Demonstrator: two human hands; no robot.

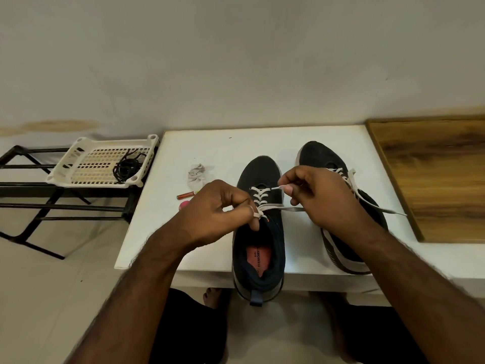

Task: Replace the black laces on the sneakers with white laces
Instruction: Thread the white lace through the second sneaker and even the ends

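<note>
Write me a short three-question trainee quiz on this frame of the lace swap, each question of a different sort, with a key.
1. True or false: the black laces lie in the white basket on the rack to the left of the table.
2. Multiple choice: what does the right hand pinch? A) a black lace B) the tip of a white lace C) the red tube
3. Fill in: the left hand holds the lace at the near sneaker, whose heel overhangs the ____ edge of the white table.

Key: 1 true; 2 B; 3 front (the near one)
</note>
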